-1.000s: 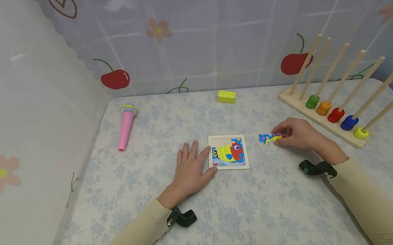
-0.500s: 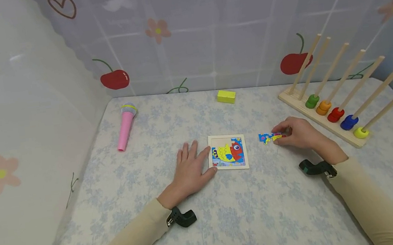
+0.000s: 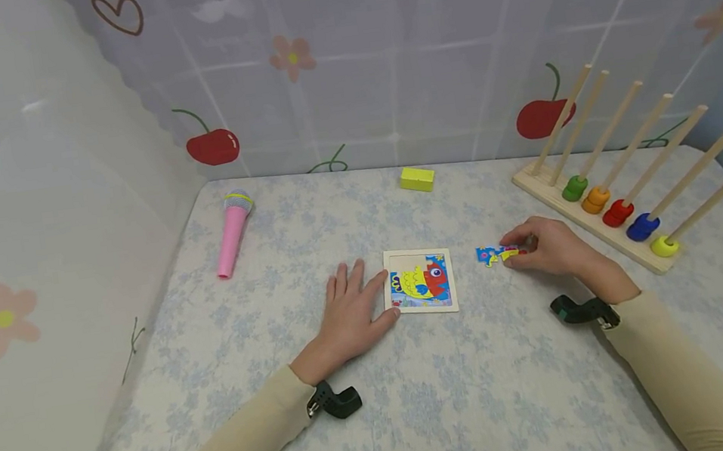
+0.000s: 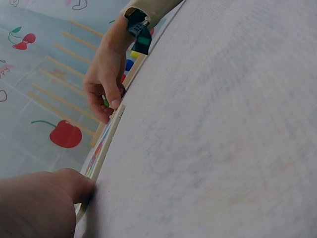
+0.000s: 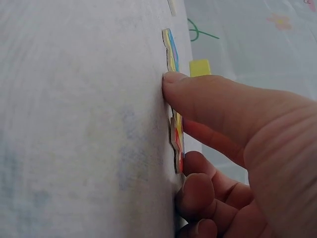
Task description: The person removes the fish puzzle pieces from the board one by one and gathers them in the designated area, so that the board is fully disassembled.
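A small square puzzle tray (image 3: 424, 312) with a pale wooden rim lies flat on the table, a fish picture partly filling it and bare wood showing along its top. Against its left rim rest the thumb and index finger of my left hand (image 3: 348, 320), which lies flat with straight fingers. To the tray's right, my right hand (image 3: 551, 250) pinches joined-looking jigsaw puzzle pieces (image 3: 489, 254), blue, yellow and red, lying on the table. In the right wrist view, the thumb is at the near edge of the puzzle pieces (image 5: 170, 47) and the fingers are at the far side.
A wooden bead rack (image 3: 608, 223) with upright pegs and coloured beads stands at the right. Toward the back lies a yellow block (image 3: 418, 179). A pink toy microphone (image 3: 232, 235) is at the back left. Patterned curtains (image 3: 345, 52) border the table.
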The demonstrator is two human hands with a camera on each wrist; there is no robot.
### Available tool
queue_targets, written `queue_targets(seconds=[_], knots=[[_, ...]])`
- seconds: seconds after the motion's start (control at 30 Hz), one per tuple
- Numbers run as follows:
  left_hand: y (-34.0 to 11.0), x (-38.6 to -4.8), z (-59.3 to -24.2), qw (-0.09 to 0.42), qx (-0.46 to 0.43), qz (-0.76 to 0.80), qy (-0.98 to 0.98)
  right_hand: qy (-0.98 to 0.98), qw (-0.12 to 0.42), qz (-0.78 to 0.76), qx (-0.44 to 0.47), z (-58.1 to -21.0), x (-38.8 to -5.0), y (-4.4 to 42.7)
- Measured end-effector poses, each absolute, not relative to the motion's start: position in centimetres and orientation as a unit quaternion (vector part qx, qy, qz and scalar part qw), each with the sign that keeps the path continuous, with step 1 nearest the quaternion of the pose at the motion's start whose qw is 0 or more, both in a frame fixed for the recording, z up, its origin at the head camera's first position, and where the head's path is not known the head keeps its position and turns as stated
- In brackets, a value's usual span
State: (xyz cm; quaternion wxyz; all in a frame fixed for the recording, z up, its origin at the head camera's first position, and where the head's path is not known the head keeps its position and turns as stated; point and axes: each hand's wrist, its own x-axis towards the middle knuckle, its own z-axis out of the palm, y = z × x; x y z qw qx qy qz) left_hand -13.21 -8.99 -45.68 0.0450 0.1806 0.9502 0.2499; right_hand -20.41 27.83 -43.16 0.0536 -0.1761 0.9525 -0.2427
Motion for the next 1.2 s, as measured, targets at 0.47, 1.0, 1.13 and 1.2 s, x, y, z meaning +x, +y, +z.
queue_targets(seconds=[0.47, 1.0, 1.13, 1.2], knots=[[-9.1, -13.2, -45.4, 0.044, 0.178, 0.249, 0.951, 0.948, 0.063, -0.264, -0.168, -42.7, -20.6, 28.0], [-9.0, -13.1, -45.7, 0.061, 0.174, 0.246, 0.951, 0.94, 0.09, -0.262, -0.2, -39.8, -22.5, 22.0], [-9.0, -13.2, -45.8, 0.055, 0.176, 0.245, 0.952, 0.934, 0.097, -0.266, -0.217, -39.5, -22.8, 19.4], [-9.0, -13.2, -45.7, 0.053, 0.176, 0.244, 0.952, 0.932, 0.105, -0.271, -0.215, -39.5, -22.9, 18.6]])
